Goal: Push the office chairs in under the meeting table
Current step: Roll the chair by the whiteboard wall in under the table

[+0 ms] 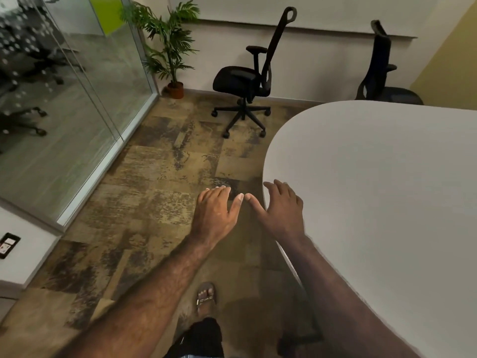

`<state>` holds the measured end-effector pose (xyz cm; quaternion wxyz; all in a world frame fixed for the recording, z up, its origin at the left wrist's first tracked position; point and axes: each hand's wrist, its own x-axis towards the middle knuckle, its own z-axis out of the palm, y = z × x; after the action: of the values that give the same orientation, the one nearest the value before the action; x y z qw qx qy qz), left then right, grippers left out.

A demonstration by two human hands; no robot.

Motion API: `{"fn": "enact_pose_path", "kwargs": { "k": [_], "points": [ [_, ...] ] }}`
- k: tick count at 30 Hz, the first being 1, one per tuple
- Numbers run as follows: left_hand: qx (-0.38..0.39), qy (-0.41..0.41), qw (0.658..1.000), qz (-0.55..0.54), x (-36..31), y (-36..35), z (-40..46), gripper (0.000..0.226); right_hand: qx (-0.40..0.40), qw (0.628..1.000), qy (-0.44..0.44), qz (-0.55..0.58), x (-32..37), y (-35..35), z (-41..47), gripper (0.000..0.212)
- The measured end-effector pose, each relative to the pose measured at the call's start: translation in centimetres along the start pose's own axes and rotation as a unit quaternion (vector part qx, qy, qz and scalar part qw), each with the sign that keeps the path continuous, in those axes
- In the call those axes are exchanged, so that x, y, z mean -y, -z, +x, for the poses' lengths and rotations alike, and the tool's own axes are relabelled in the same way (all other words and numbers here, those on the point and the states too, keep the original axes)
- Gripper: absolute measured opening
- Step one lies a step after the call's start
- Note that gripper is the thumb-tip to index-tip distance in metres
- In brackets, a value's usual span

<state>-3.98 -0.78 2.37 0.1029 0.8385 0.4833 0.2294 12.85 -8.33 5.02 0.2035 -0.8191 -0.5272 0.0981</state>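
A white meeting table (pixel 374 182) with a rounded end fills the right side. One black office chair (pixel 247 78) stands apart from the table on the carpet, near the far wall, its seat facing left. A second black chair (pixel 382 73) stands behind the table's far edge, its base hidden. My left hand (pixel 216 213) is stretched out over the floor, fingers apart, holding nothing. My right hand (pixel 281 208) hovers at the table's rounded edge, also with spread fingers and nothing in it. Both hands are well short of either chair.
A glass partition (pixel 77 112) runs along the left. A potted palm (pixel 173 47) stands in the far corner beside it. Patterned brown carpet (pixel 160 177) lies between me and the chairs. My sandalled foot (pixel 206 295) shows below. A table leg base (pixel 296 337) sits at the bottom.
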Motion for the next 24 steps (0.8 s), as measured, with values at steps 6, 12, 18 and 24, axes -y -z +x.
{"fn": "enact_pose_path", "kwargs": {
  "k": [6,12,18,24],
  "points": [
    [0.006,-0.007,1.0,-0.006,5.9,-0.9,8.6,0.053,0.0,1.0,0.001,-0.024,4.1,-2.4,8.7,0.083],
    [0.001,-0.015,1.0,-0.016,10.9,-1.3,17.2,0.058,0.006,0.999,-0.013,-0.037,7.5,-3.9,17.1,0.08],
    [0.029,-0.018,0.999,-0.016,13.9,-3.3,24.3,0.055,0.02,0.998,-0.039,-0.035,8.8,-4.9,24.3,0.096],
    [0.063,-0.03,0.997,-0.01,15.7,-7.1,32.1,0.059,0.021,0.998,-0.057,-0.035,7.3,-7.4,32.6,0.096]
  ]
}}
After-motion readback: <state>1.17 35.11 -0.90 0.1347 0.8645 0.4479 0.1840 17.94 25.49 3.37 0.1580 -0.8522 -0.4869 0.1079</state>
